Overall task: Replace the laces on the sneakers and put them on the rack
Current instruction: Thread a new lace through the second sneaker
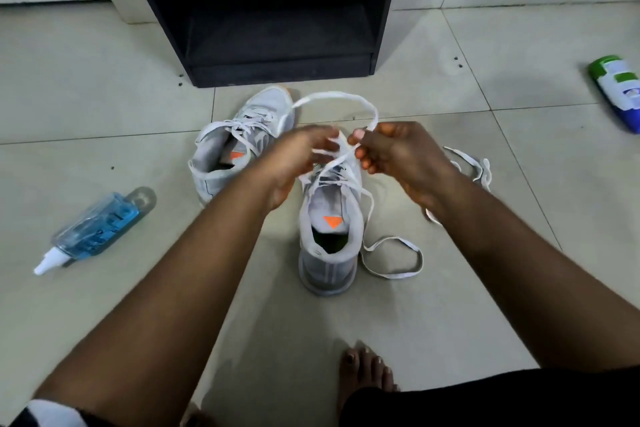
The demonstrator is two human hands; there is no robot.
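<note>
Both hands meet above the near sneaker (329, 236) on the tiled floor: my left hand (298, 163) curls round crossing strands of the white lace (337, 99), my right hand (391, 152) pinches the same lace between thumb and fingers, a loop arching away from the grip toward the rack (277, 28). One free end trails in a slack curl on the floor just right of the heel. I judge I am tying the bow on this shoe; to do it well I would keep both strands taut, draw the loop down evenly and take up the trailing slack before cinching, so the knot sits flat on the tongue. The second sneaker (235, 146), laced, lies tilted just behind to the left. A loose lace (474, 166) lies right of my wrist. The rack's dark shelves hold nothing I can see. A clear bottle (98, 227) of blue liquid lies on its side at left; a green-capped bottle (618, 90) lies far right, contents hidden
</note>
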